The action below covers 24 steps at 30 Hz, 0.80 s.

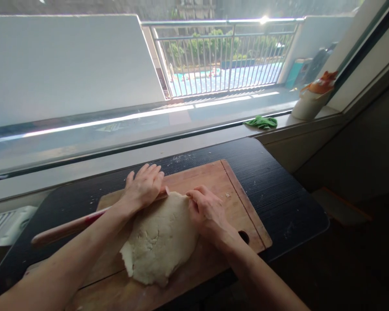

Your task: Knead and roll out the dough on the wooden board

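Note:
A flattened, uneven sheet of pale dough (162,237) lies on a wooden cutting board (207,177). My left hand (144,185) is palm down over a wooden rolling pin (65,229) beside the dough's far left edge, its fingers stretched out. The pin slants toward the lower left, and my forearm and hand hide part of it. At the dough's far right edge, my right hand (207,211) is closed, thumb and fingers pinching the rim. Cracks and folds mark the dough's surface.
The board rests on a black table (278,194) dusted with flour, against a window sill (210,134). On the sill are a green cloth (262,122) and a white container with an orange top (313,99). A white slatted object (9,224) stands at the left.

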Each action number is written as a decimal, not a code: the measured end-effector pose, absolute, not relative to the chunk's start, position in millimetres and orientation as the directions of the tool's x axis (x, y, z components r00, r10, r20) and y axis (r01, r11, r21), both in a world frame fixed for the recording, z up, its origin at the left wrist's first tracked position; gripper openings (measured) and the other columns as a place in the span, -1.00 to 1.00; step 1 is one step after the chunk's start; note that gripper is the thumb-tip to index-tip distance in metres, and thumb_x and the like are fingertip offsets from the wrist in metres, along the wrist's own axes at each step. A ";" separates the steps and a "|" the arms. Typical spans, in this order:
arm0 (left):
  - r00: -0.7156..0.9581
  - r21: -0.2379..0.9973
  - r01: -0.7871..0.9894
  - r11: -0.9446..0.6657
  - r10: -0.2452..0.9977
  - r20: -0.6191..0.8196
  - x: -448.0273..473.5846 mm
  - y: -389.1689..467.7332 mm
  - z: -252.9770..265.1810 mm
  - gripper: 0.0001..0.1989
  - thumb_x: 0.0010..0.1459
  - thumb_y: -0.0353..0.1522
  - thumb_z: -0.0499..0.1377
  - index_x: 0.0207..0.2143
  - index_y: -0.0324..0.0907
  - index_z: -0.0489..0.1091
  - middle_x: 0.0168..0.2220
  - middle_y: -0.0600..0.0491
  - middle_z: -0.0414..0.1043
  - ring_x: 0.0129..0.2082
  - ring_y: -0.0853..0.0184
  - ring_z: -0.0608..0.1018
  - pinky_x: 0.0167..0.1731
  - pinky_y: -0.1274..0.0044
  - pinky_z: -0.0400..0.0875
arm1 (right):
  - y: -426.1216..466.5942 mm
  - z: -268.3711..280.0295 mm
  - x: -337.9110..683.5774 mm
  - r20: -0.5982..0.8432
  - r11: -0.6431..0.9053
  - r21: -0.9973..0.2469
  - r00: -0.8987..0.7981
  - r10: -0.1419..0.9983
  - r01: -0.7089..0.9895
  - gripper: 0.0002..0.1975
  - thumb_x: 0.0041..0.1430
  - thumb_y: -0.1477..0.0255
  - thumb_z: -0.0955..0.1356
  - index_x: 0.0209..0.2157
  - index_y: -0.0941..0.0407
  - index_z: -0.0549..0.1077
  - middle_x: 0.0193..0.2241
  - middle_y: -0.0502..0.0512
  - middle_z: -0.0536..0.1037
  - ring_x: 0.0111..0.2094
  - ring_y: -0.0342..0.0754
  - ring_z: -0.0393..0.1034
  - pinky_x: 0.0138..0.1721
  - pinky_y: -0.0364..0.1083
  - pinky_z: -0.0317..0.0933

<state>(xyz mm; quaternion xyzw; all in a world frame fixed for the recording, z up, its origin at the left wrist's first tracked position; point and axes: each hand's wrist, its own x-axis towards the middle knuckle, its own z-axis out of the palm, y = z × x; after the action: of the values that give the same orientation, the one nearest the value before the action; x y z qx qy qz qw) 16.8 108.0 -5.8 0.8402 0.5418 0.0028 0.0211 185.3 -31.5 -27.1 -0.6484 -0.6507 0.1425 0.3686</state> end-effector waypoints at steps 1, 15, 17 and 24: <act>0.428 0.032 0.904 -0.427 0.904 -0.014 16.1 104.1 -5.9 -0.45 0.25 -0.24 -0.26 0.17 -0.28 0.21 0.25 -0.10 0.11 0.28 0.09 0.08 0.17 0.04 -0.06 | -31.2 -27.9 185.4 0.298 0.116 -0.664 0.119 0.947 0.739 -0.76 0.21 0.51 0.21 -0.16 0.10 0.45 -0.22 0.04 0.46 -0.21 -0.13 0.35 -0.18 -0.17 0.17; 0.444 -0.033 0.894 -0.446 0.894 -0.067 16.4 114.5 -8.8 -0.47 0.24 -0.24 -0.22 0.15 -0.27 0.22 0.25 -0.11 0.11 0.28 0.05 0.06 0.13 0.05 0.04 | -33.2 -24.2 185.3 0.266 0.095 -0.636 0.102 0.959 0.766 -0.75 0.22 0.48 0.20 -0.13 0.08 0.43 -0.21 0.04 0.45 -0.19 -0.12 0.34 -0.17 -0.16 0.18; 0.434 -0.032 0.899 -0.437 0.898 -0.071 19.1 129.8 -8.9 -0.47 0.25 -0.25 -0.23 0.15 -0.26 0.23 0.24 -0.13 0.13 0.27 0.03 0.09 0.11 0.05 0.07 | -31.8 -20.9 184.4 0.238 0.073 -0.609 0.094 0.967 0.790 -0.74 0.19 0.46 0.22 -0.11 0.09 0.41 -0.20 0.07 0.44 -0.18 -0.09 0.34 -0.18 -0.14 0.19; 0.453 0.091 0.881 -0.465 0.882 0.128 4.3 53.2 -13.7 -0.47 0.27 -0.20 -0.22 0.13 -0.25 0.24 0.17 -0.10 0.26 0.20 0.12 0.22 0.16 0.20 0.08 | -17.6 -3.1 179.4 0.066 0.009 -0.474 0.026 0.997 0.881 -0.73 0.15 0.26 0.24 -0.24 0.14 0.42 -0.23 0.15 0.45 -0.23 0.00 0.38 -0.26 -0.07 0.23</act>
<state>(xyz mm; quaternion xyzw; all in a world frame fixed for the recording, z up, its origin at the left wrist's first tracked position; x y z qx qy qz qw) 4.3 53.2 -13.7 0.8522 0.5173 0.0786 0.0055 179.4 -17.6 -3.1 -0.6883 -0.6821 0.1478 0.1976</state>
